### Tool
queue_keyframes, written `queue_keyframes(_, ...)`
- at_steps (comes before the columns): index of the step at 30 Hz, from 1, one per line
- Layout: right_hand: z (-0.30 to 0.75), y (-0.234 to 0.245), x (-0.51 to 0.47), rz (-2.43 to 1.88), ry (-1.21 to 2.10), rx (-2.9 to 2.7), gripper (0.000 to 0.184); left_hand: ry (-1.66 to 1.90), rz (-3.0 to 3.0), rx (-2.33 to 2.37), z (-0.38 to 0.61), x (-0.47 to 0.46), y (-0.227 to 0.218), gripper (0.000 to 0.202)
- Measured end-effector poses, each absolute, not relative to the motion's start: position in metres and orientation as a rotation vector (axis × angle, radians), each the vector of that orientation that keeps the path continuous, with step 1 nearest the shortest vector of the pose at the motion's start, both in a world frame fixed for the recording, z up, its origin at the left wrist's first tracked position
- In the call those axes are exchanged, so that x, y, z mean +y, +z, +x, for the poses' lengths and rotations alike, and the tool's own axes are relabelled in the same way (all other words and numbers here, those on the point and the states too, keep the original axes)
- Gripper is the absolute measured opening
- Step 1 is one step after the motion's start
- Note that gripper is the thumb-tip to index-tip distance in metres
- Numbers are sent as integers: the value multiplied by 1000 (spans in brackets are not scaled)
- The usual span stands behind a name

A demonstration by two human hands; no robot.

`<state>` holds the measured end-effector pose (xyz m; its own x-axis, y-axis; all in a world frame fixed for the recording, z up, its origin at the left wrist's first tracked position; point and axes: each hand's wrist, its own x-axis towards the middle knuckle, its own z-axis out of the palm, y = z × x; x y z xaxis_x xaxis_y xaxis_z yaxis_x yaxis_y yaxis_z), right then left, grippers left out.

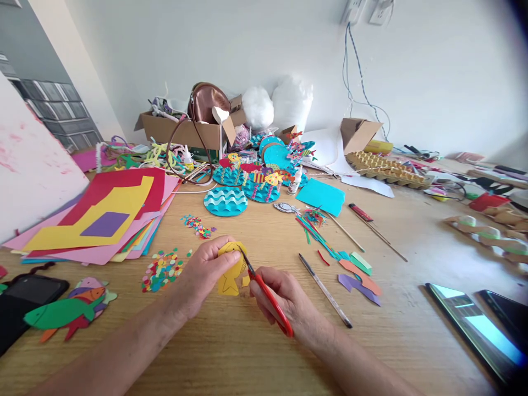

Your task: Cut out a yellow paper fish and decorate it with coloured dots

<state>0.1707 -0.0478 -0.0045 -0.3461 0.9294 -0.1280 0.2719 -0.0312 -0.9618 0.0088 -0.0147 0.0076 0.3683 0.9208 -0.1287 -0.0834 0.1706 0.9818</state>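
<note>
Between the thumb and fingers of my left hand (206,272) is a piece of yellow paper (230,280) with a fish outline drawn on it. My right hand (280,294) grips red-handled scissors (270,300), their blades meeting the paper's upper right edge near my left thumb. A small yellow scrap (246,281) lies just below the blades. Left of my left hand is a spread of coloured paper dots (163,268). To the right of my right hand lies a pen (325,290), with orange paper scraps (361,276) beyond it.
Cut-out paper fish (61,311) lie at left, below stacked coloured sheets (111,209). Blue wave-patterned discs (225,202) and a glue bottle (295,181) stand farther back, before a cardboard box (181,132). Phones (466,313) lie at right; egg cartons (390,170) sit back right.
</note>
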Motion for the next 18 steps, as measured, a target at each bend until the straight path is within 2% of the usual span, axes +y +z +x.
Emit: queue_keyframes(18, 171, -6, -47, -1277, 1416, -1634, 31, 880, 1144, 907, 8, -14, 14, 14)
